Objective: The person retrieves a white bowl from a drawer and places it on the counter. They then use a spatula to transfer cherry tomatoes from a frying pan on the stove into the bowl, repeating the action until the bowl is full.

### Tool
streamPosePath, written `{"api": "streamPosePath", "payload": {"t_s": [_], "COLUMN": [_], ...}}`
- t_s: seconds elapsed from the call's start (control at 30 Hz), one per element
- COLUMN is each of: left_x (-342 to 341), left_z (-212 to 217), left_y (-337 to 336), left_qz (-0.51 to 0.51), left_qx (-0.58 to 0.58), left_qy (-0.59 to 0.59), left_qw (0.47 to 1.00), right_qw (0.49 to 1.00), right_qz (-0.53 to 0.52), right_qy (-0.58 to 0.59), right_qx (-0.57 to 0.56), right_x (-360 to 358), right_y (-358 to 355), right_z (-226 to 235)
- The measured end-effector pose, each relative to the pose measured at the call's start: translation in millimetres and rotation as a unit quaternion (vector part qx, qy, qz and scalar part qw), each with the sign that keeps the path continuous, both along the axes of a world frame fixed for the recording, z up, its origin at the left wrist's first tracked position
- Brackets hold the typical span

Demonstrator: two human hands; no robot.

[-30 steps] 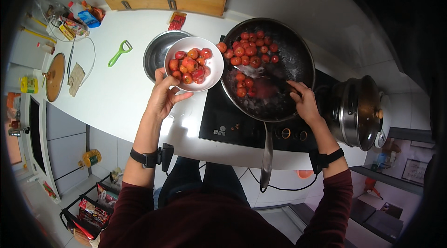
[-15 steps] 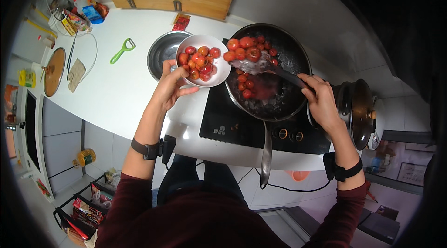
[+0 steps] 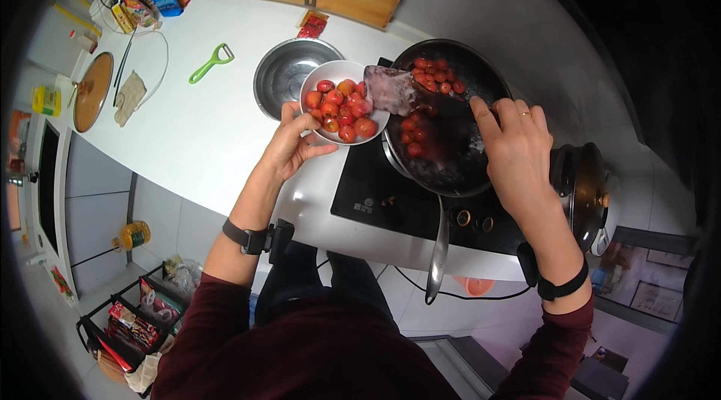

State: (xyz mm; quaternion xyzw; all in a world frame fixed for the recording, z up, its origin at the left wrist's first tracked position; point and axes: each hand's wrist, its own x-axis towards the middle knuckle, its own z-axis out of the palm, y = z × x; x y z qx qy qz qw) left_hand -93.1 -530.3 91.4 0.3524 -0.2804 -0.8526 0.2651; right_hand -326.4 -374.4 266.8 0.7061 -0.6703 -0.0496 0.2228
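My left hand grips a small white bowl by its near-left edge. Round red fruits fill it, shiny and about cherry-tomato size. In my right hand is a dark spatula, whose handle is partly hidden by the hand. Its wide blade, smeared with pale whitish film, tilts over the bowl's right rim beside the fruits. Under the spatula lies a black wok on the cooktop. More red fruits sit inside it in two clusters, with wet, bubbly liquid around them.
A steel bowl stands behind the white one. A green peeler lies on the white counter. The wok's handle juts toward me past the cooktop. A lidded pot is at the right.
The spatula blade, heaped with red fruits before, has moved left from the wok to the bowl and tipped. Its fruits are off it, and the bowl looks fuller. The whole view has shifted slightly.
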Motion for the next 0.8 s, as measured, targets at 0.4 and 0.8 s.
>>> {"api": "streamPosePath", "payload": {"t_s": [0.4,0.8], "left_x": [26.4,29.3], "left_z": [-22.3,-35.1], "left_y": [15.4,14.7], "left_qz": [-0.009,-0.038], "left_qx": [0.044,0.051], "left_qy": [0.056,0.055], "left_qw": [0.997,0.996], "right_qw": [0.910,0.763], "right_qz": [-0.148,-0.254], "right_qy": [-0.377,-0.593], "right_qx": [0.086,0.038], "right_x": [-23.8,-67.2], "right_y": [23.3,84.3], "right_z": [-28.6,-71.3]}}
